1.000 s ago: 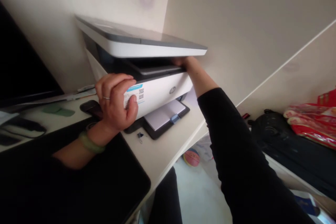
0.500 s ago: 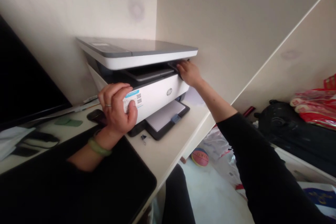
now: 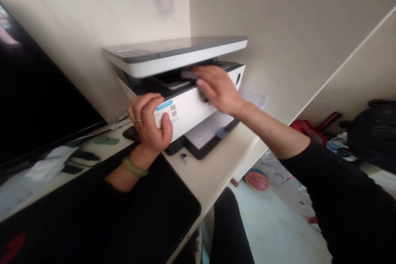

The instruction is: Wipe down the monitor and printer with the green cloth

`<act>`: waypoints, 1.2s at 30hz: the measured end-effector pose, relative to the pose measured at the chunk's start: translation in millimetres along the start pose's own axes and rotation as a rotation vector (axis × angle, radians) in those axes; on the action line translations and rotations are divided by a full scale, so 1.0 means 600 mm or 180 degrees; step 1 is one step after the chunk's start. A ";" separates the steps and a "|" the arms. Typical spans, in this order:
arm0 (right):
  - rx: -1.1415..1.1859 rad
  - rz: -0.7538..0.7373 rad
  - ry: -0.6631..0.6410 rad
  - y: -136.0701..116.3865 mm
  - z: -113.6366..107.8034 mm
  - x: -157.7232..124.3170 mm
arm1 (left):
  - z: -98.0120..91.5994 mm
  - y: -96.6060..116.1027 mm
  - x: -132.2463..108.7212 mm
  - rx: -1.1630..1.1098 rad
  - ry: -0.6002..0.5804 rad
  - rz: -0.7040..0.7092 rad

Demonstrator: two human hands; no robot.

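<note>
A white and grey HP printer (image 3: 198, 113) stands on the desk against the wall. My left hand (image 3: 150, 121) grips the left end of its front panel, fingers curled over the upper edge and thumb on the front beside a blue label with codes. My right hand (image 3: 218, 88) is at the middle of the output opening beneath the scanner lid (image 3: 192, 51). Under its fingers is a grey, cloth-like piece (image 3: 189, 75), blurred by motion; a small green and dark bit shows below the palm. The palm hides the HP logo.
A paper tray (image 3: 206, 152) with white sheets juts out below the printer. Near it lies a small clip (image 3: 183, 157). A black monitor (image 3: 40, 82) and black mat (image 3: 148, 210) are on the left. A basketball (image 3: 256, 179) rests on the floor.
My right hand has slid left along the opening from the printer's right end, bringing the grey piece with it. My left hand keeps its grip. The camera view has shifted left.
</note>
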State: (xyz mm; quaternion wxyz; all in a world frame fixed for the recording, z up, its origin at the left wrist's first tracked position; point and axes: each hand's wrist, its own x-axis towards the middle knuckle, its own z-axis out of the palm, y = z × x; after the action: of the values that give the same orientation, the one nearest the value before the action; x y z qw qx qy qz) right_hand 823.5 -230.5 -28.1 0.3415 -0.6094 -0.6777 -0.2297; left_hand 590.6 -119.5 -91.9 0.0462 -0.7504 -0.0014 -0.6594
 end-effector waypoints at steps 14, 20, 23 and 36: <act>-0.0006 0.0276 0.0917 -0.076 0.045 -0.019 | 0.003 0.000 0.001 0.0309 0.0065 0.0115; -0.0016 -0.0475 0.0609 -0.128 0.056 -0.023 | 0.003 -0.004 0.000 0.0446 0.0149 0.0144; -0.0119 -0.0652 0.0434 -0.071 0.047 -0.027 | 0.003 -0.003 0.002 0.0438 0.0155 0.0173; -0.0697 0.1139 0.1045 0.188 -0.004 -0.055 | 0.004 -0.007 -0.002 0.0360 0.0087 -0.0166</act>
State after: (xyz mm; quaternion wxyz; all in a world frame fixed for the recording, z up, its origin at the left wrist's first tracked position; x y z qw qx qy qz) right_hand 935.3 -237.1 -63.1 0.4141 -0.7074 -0.4658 -0.3334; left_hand 592.5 -114.9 -92.9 0.0713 -0.7373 -0.0576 -0.6694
